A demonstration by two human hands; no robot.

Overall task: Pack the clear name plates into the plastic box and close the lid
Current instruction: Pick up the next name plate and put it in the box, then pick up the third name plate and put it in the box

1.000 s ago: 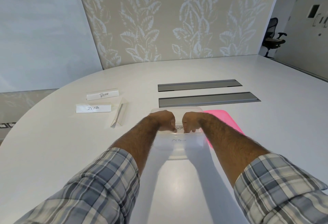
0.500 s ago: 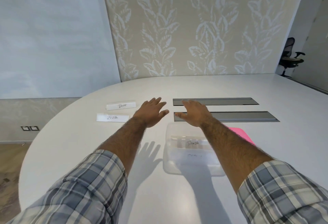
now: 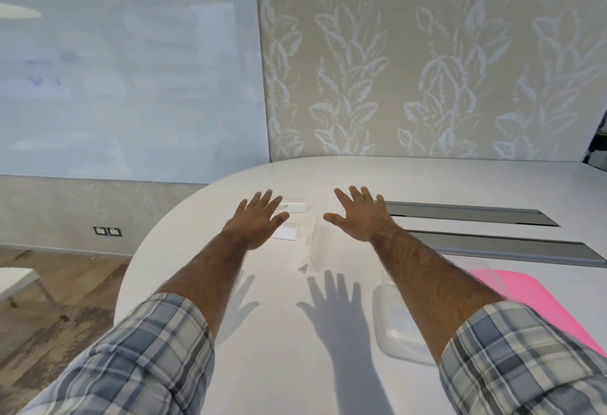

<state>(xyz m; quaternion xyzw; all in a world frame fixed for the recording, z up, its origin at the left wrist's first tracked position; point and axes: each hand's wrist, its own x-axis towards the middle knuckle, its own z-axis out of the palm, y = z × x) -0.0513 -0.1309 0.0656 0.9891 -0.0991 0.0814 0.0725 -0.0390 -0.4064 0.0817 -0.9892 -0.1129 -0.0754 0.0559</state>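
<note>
Three clear stiff acrylic name plates look light, slippery; we pinch long edges, left hand and right hand spread empty.

Smooth matt white table. Clear glossy plastic name plates with white paper inserts. Translucent plastic box, slightly frosted. Bright pink smooth plastic lid. Matt grey metal strips set in table. Soft woven plaid cloth sleeves. Glossy whiteboard; textured leaf-patterned wall covering.
</note>
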